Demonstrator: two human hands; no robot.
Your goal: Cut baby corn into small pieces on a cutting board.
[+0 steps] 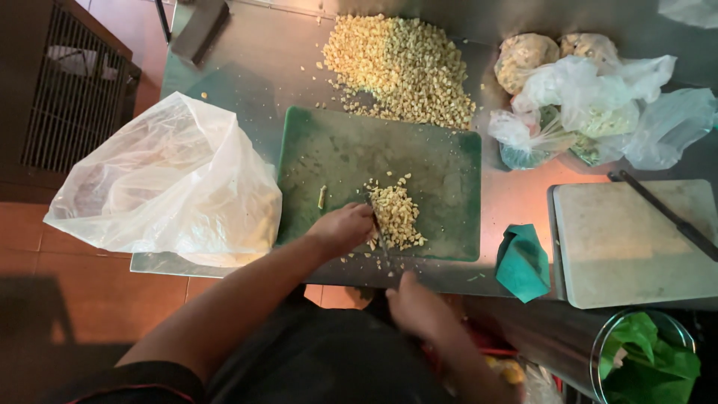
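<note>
While left hand (342,228) steadies, small pale-yellow chopped pile (395,215), loosely heaped

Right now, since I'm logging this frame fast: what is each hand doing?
Left hand: closed, resting by the small pile of chopped pieces on the green cutting board.
Right hand: blurred; cannot be told.

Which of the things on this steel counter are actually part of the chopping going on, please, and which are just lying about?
In use:
left hand
right hand
thin dark knife blade
small heap of pale yellow chopped bits
green rectangular cutting board
large pile of yellow chopped pieces

Lying about:
big clear plastic bag
folded teal cloth
white cutting board
knotted plastic bags
</note>
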